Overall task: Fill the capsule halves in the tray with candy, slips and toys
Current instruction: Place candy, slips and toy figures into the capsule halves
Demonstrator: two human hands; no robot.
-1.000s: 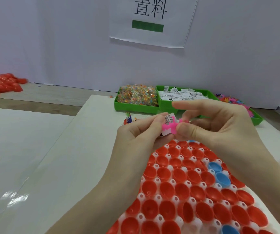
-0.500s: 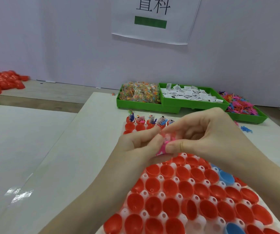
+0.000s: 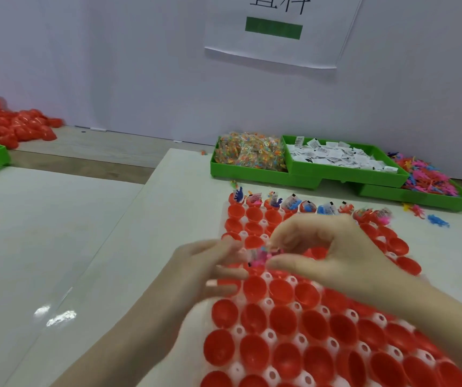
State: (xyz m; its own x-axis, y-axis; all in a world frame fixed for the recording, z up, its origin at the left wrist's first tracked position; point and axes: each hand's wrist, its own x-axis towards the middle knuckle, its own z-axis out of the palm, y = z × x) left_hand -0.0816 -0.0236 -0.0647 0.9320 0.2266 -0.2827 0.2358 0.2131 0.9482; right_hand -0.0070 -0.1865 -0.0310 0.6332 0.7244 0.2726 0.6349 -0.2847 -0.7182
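Laid out for short reaches: white tray (image 3: 269,335) of red capsule halves (image 3: 281,290) flat on the table (image 3: 90,247), right under the hands, open sides up to take the fill. Stocked at the far edge in three green bins: candy (image 3: 248,155) on the left, paper slips (image 3: 336,157) in the middle, small plastic toys (image 3: 425,177) on the right (a few strays (image 3: 437,220) on the table beside that bin). Filled so far, by the look of it, only along the farthest row (image 3: 294,203), with slips and toy bits poking up; nearer cups bare inside.

Met low over the tray's middle rows, probably to seat one bundle into a cup. Left hand (image 3: 202,263): fingers narrowed to a pinch on a pink toy (image 3: 262,256) with what looks like a slip against it. Right hand (image 3: 333,255): thumb and forefinger curled onto the same piece from the other side, other fingers arched above. Blurred at the fingertips, so exact contact hard to read, and target cup not certain.
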